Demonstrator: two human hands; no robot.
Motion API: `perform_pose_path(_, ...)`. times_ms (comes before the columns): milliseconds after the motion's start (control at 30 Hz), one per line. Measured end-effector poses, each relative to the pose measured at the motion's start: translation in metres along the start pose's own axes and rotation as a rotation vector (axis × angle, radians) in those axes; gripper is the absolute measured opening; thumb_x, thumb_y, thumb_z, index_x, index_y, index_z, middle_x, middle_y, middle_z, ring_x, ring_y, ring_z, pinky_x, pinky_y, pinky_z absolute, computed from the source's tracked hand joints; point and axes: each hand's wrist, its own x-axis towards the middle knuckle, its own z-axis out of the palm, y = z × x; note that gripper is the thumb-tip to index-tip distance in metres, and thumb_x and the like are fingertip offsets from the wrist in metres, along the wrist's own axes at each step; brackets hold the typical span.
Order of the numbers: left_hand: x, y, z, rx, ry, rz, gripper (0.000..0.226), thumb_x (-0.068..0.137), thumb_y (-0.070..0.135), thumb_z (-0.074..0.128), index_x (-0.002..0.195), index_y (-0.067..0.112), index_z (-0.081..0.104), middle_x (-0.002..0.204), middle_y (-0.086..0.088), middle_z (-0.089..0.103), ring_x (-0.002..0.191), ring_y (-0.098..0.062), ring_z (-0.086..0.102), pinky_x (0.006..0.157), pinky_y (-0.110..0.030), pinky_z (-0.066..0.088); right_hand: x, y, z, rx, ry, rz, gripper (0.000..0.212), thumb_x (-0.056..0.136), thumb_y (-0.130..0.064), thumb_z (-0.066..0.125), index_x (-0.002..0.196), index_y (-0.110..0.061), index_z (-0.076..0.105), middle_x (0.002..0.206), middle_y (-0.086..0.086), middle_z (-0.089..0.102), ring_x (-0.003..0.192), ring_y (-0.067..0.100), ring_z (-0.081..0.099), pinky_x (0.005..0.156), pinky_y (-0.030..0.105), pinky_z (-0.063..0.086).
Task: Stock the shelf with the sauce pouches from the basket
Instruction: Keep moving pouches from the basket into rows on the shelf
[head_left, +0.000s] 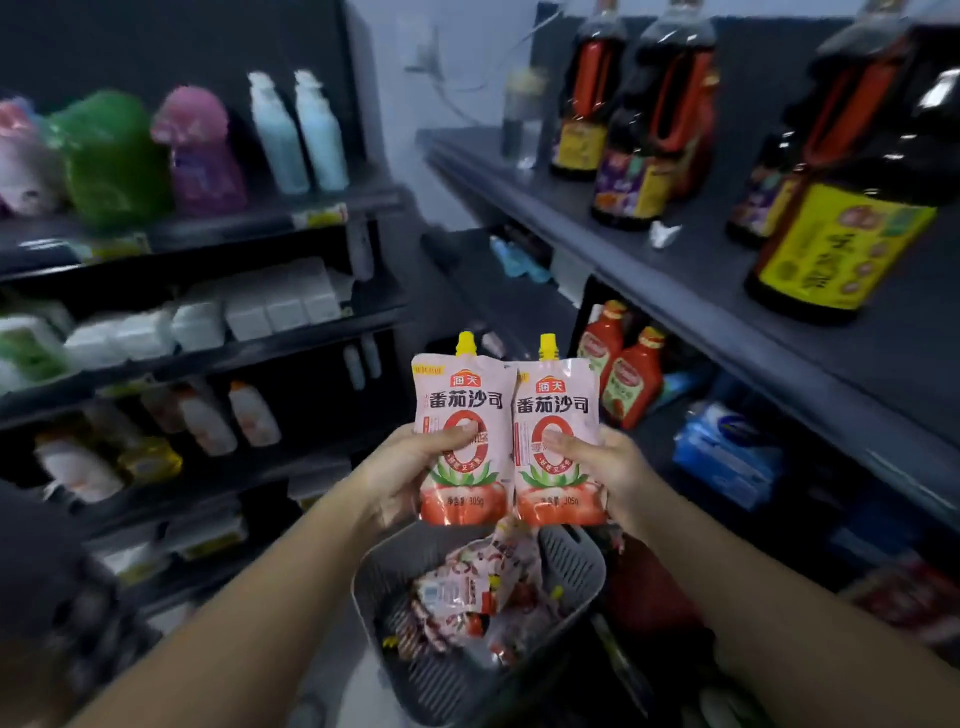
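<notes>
Two pink tomato sauce pouches with yellow caps are held upright side by side above the basket. My left hand (415, 467) grips the left pouch (460, 410) with the thumb across its front. My right hand (602, 467) grips the right pouch (558, 410) the same way. Below them stands a grey perforated basket (576, 566) with several more pouches (467, 597) lying jumbled inside. The dark shelf (675, 280) on the right carries large soy sauce bottles.
Red ketchup bottles (631, 379) stand on a lower right shelf beside blue packs (727, 452). Big dark bottles (841, 228) line the upper right shelf. The left rack holds detergent bottles (296, 135), white boxes and small bottles. A narrow aisle runs between the racks.
</notes>
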Motion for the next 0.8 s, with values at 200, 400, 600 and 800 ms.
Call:
perform_pose_path(200, -0.022, 0.024, 0.066, 0.101, -0.257, 0.059, 0.036, 0.065, 0.010, 0.066, 0.102, 0.005, 0.066, 0.090, -0.013, 0.074, 0.074, -0.023, 0.072, 0.067, -0.036, 0.061, -0.081, -0.040, -0.023, -0.034, 0.299, -0.197, 0.026, 0.079, -0.008, 0.069, 0.105, -0.003, 0.066, 0.095, 0.013, 0.074, 0.084, 0.027, 0.071, 0.073, 0.035, 0.058)
perform_pose_path(400, -0.045, 0.030, 0.153, 0.103, -0.440, 0.106, 0.048, 0.063, 0.012, 0.069, 0.110, 0.004, 0.065, 0.095, -0.016, 0.073, 0.078, -0.026, 0.072, 0.069, -0.039, 0.060, -0.175, -0.080, -0.059, -0.033, 0.482, -0.317, 0.030, 0.075, -0.010, 0.071, 0.104, -0.006, 0.065, 0.102, 0.016, 0.071, 0.089, 0.029, 0.069, 0.082, 0.040, 0.057)
perform_pose_path(600, -0.085, 0.014, 0.252, 0.043, -0.618, 0.129, 0.034, 0.063, 0.014, 0.066, 0.096, 0.008, 0.066, 0.078, -0.009, 0.075, 0.066, -0.020, 0.073, 0.057, -0.032, 0.059, -0.281, -0.096, -0.102, -0.055, 0.616, -0.442, 0.044, 0.062, -0.013, 0.079, 0.103, -0.008, 0.064, 0.099, 0.012, 0.073, 0.088, 0.028, 0.071, 0.076, 0.038, 0.058)
perform_pose_path(800, -0.147, -0.040, 0.374, 0.125, -0.828, 0.096, 0.037, 0.064, 0.016, 0.066, 0.100, 0.008, 0.068, 0.084, -0.011, 0.076, 0.069, -0.022, 0.073, 0.062, -0.034, 0.061, -0.428, -0.082, -0.161, -0.047, 0.840, -0.530, 0.034, 0.062, -0.008, 0.077, 0.094, -0.011, 0.067, 0.092, 0.009, 0.075, 0.081, 0.024, 0.072, 0.070, 0.033, 0.058)
